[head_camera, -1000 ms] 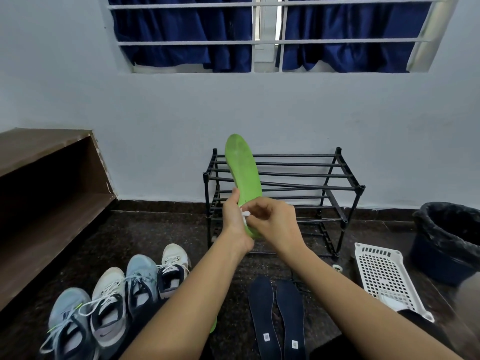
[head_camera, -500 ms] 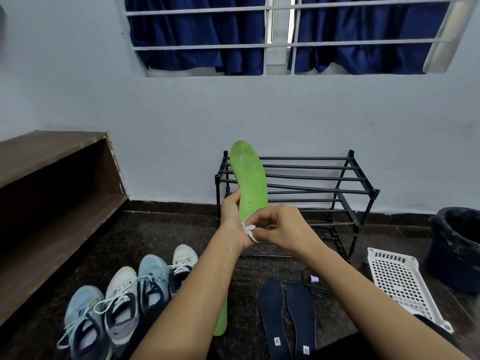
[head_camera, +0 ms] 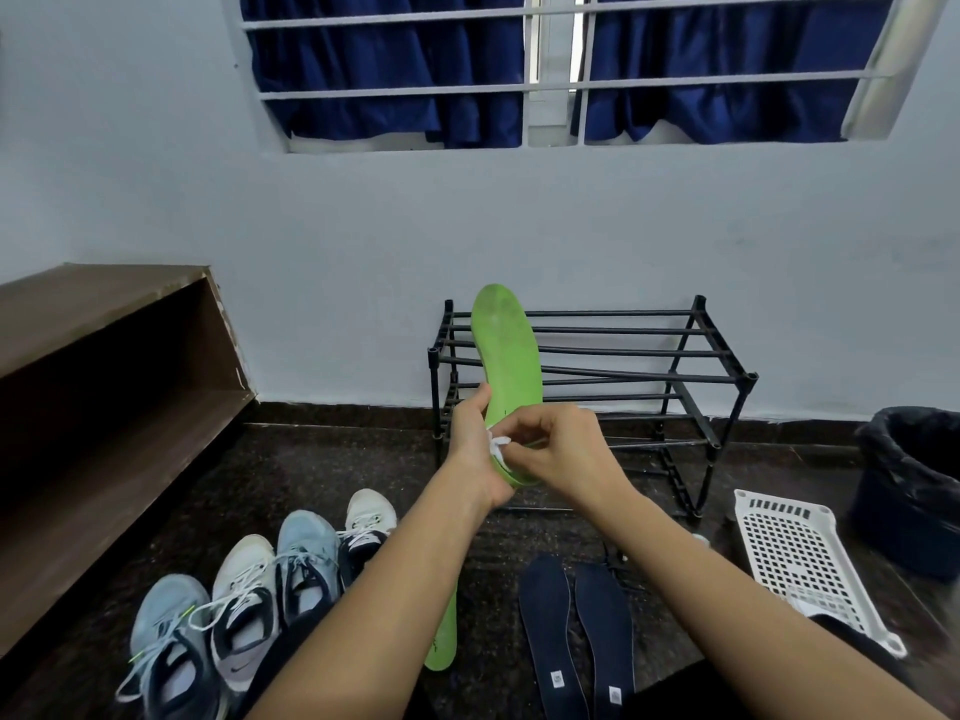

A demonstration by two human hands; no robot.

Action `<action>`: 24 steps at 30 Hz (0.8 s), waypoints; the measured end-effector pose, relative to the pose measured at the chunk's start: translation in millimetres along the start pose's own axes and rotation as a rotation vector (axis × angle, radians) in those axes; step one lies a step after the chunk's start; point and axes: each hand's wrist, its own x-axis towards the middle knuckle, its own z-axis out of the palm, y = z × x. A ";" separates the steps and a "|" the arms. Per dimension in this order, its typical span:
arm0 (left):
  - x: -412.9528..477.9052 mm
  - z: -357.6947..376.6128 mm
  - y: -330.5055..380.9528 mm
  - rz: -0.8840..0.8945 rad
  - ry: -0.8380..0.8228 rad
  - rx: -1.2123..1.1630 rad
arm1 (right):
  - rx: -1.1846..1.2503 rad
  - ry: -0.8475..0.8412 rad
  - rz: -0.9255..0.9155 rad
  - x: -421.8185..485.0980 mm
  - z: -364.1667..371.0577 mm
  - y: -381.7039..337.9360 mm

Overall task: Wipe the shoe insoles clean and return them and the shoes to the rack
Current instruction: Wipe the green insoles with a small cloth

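My left hand grips the heel end of a green insole that stands upright in front of the black metal shoe rack. My right hand pinches a small white wipe against the insole's lower part. A second green insole lies on the floor, partly hidden under my left forearm. Two dark blue insoles lie side by side on the floor. Several sneakers in light blue and white stand in a row at the lower left.
A white perforated plastic tray lies on the floor at the right, with a black bin beyond it. A brown wooden shelf unit runs along the left wall. The floor is dark speckled stone.
The view has shifted slightly left and down. The insole stays upright in my left hand while my right hand with the wipe has slid a little lower on it.
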 end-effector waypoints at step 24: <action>-2.2 -6.8 7.4 0.006 0.047 -0.042 | -0.015 -0.032 -0.033 -0.5 3.8 -4.8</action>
